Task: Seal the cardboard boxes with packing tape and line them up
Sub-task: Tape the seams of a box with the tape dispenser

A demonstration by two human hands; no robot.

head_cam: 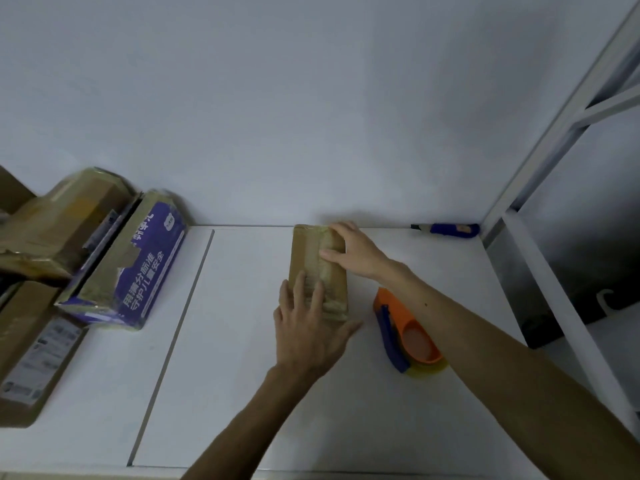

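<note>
Step in hand, by my judgement: pressing the tape down on the box (306, 251); sealing looks near done, lining up not yet begun. The box lies lengthwise with its far end at the counter's (242, 375) back edge, right of centre; a glossy strip runs along its top. My left hand (308, 327) lies flat on the near end, fingers straight and spread, pressing, not clamped. My right hand (353, 251) covers the far right corner, thumb on top; the fingertips pass over the far edge, so I cannot tell whether it grips or only rests. Recommended: rub firmly along the strip from middle to ends; brace the far end against sliding. The tape dispenser (405, 334) lies just beside the box's near right corner; other boxes (121, 265) crowd the left edge.
</note>
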